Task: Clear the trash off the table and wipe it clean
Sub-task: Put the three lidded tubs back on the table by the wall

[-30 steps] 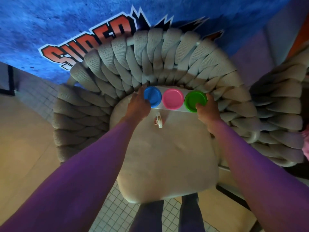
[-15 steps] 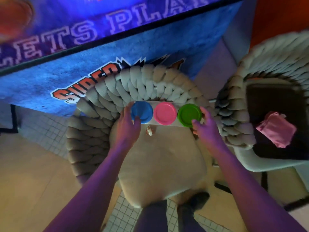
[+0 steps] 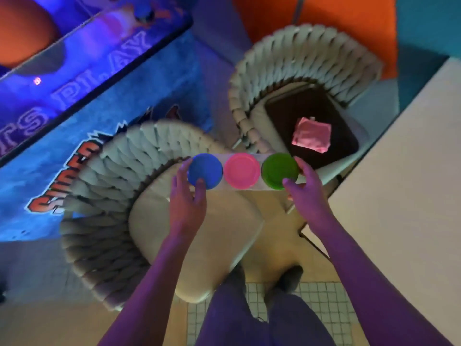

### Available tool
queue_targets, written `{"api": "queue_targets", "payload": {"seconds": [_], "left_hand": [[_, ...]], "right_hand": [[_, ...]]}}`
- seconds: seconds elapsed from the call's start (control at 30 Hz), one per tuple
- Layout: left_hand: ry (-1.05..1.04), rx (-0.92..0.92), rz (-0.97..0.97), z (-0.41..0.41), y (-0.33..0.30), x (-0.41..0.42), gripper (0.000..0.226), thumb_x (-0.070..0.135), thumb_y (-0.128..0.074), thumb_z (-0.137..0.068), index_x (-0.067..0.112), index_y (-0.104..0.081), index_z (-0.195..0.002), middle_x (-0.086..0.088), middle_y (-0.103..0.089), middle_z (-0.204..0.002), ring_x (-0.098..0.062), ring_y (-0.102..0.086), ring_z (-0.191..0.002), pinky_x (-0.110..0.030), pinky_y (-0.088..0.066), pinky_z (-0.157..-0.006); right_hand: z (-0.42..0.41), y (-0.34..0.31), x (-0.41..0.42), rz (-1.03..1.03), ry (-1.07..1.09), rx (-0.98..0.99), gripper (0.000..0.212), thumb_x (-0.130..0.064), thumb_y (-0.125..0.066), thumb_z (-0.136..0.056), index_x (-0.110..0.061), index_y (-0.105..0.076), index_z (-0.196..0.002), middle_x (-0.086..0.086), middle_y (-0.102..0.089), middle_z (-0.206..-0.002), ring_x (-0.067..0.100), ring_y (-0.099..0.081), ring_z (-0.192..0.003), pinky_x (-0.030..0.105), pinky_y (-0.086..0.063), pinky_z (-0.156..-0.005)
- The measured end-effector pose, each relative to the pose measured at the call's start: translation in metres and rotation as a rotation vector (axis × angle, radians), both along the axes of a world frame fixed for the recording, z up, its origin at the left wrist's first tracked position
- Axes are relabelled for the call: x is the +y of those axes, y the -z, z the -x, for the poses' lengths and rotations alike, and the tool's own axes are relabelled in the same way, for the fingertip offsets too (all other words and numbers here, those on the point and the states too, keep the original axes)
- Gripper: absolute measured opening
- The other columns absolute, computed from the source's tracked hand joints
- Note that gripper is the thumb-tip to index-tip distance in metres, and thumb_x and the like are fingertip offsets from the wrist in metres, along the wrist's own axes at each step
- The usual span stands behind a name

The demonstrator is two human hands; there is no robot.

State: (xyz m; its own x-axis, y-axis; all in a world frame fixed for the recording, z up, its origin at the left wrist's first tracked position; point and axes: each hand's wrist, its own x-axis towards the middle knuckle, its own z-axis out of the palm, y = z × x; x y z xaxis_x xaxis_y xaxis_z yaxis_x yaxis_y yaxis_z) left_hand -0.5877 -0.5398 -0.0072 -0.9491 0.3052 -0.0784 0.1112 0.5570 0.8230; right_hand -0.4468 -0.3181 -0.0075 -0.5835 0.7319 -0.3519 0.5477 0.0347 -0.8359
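Note:
A pack of three tubs in a row, with blue, pink [image 3: 242,171] and green lids, hangs in the air above the seat of a woven chair [image 3: 112,186]. My left hand [image 3: 187,196] grips its blue end, thumb on the blue lid. My right hand [image 3: 304,188] grips the green end, thumb on the green lid. A folded pink cloth [image 3: 311,134] lies on a dark tray on the second woven chair [image 3: 299,58] behind. The pale table [image 3: 399,196] fills the right side.
An arcade cabinet with glowing blue lettering [image 3: 74,96] stands at the left. An orange panel [image 3: 336,21] rises at the back. Tiled floor [image 3: 311,308] and my legs show at the bottom. The near chair's cushion [image 3: 199,245] lies under my arms.
Both hands have lifted the three-tub pack off the near chair's seat and carried it right. My view has swung right, bringing the second chair and the table in.

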Motion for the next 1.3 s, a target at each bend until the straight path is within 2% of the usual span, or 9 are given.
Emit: {"api": "queue_targets", "payload": {"seconds": [0.23,0.37,0.47,0.63,0.73,0.97,1.03,1.13,1.3], "left_hand": [[0.249,0.049,-0.045,-0.094,-0.037,0.076,0.051,0.043,-0.054,-0.094,0.031,-0.048,-0.143,0.002,-0.049,-0.128,-0.006,-0.057,-0.106,-0.048,-0.056,-0.091],[0.369,0.081,-0.039,-0.144,-0.047,0.112,0.047,0.041,-0.060,-0.097,0.031,-0.050,-0.142,0.001,-0.050,-0.132,0.015,-0.056,-0.086,-0.030,-0.054,-0.084],[0.469,0.096,-0.004,-0.179,-0.051,0.138,0.052,0.042,-0.065,-0.095,0.030,-0.049,-0.143,-0.004,-0.051,-0.135,0.008,-0.057,-0.098,-0.013,-0.046,-0.081],[0.669,0.109,0.011,-0.228,-0.056,0.189,0.065,0.058,-0.064,-0.088,0.033,-0.045,-0.145,-0.002,-0.048,-0.142,-0.017,-0.060,-0.116,-0.043,-0.057,-0.088],[0.753,0.145,0.010,-0.251,-0.061,0.220,0.063,0.039,-0.073,-0.090,0.031,-0.045,-0.146,-0.002,-0.047,-0.140,-0.012,-0.057,-0.112,-0.032,-0.052,-0.087],[0.933,0.188,-0.073,-0.283,-0.068,0.291,0.064,0.027,-0.078,-0.088,0.028,-0.048,-0.145,0.049,-0.028,-0.128,0.009,-0.041,-0.122,-0.048,-0.055,-0.092],[0.963,0.187,-0.079,-0.288,-0.074,0.313,0.063,0.028,-0.076,-0.089,0.028,-0.048,-0.146,0.040,-0.034,-0.127,0.021,-0.036,-0.118,-0.045,-0.055,-0.094],[1.021,0.184,-0.095,-0.290,-0.080,0.350,0.063,0.034,-0.073,-0.091,0.034,-0.045,-0.147,0.014,-0.045,-0.135,0.013,-0.041,-0.121,-0.042,-0.055,-0.095],[1.072,0.212,-0.152,-0.284,-0.087,0.416,0.062,0.036,-0.072,-0.091,0.034,-0.044,-0.147,0.017,-0.043,-0.136,-0.003,-0.045,-0.126,-0.045,-0.055,-0.096]], "right_hand": [[-0.131,-0.031,0.053,0.023,0.232,0.060,0.056,-0.019,-0.064,-0.096,-0.035,-0.044,-0.146,0.004,-0.046,-0.137,0.016,-0.061,-0.097,0.041,-0.059,-0.077],[-0.202,-0.047,0.073,0.050,0.354,0.159,0.056,-0.018,-0.065,-0.095,-0.033,-0.045,-0.146,0.005,-0.048,-0.138,0.019,-0.063,-0.096,0.031,-0.054,-0.066],[-0.251,-0.056,0.085,0.095,0.469,0.229,0.055,-0.015,-0.066,-0.094,-0.027,-0.046,-0.144,0.002,-0.050,-0.133,0.021,-0.062,-0.091,0.029,-0.052,-0.064],[-0.327,-0.067,0.105,0.115,0.625,0.316,0.051,-0.011,-0.066,-0.093,-0.023,-0.050,-0.140,0.001,-0.054,-0.133,0.020,-0.060,-0.087,0.030,-0.051,-0.064],[-0.362,-0.073,0.115,0.108,0.696,0.354,0.052,-0.011,-0.067,-0.093,-0.022,-0.050,-0.140,0.002,-0.055,-0.132,0.019,-0.060,-0.085,0.031,-0.052,-0.065],[-0.412,-0.087,0.144,0.093,0.799,0.441,0.057,-0.008,-0.072,-0.088,-0.024,-0.052,-0.139,0.000,-0.058,-0.131,0.019,-0.065,-0.076,0.033,-0.055,-0.066],[-0.420,-0.091,0.155,0.089,0.823,0.452,0.061,-0.006,-0.073,-0.086,-0.025,-0.051,-0.140,-0.001,-0.057,-0.132,0.021,-0.066,-0.077,0.039,-0.058,-0.071],[-0.428,-0.099,0.181,0.074,0.852,0.468,0.066,-0.005,-0.074,-0.085,-0.023,-0.048,-0.143,0.001,-0.056,-0.128,0.021,-0.067,-0.080,0.042,-0.059,-0.076],[-0.428,-0.116,0.233,0.080,0.923,0.551,0.060,-0.003,-0.071,-0.088,-0.016,-0.048,-0.142,0.002,-0.056,-0.130,0.022,-0.069,-0.078,0.033,-0.061,-0.070]]}}
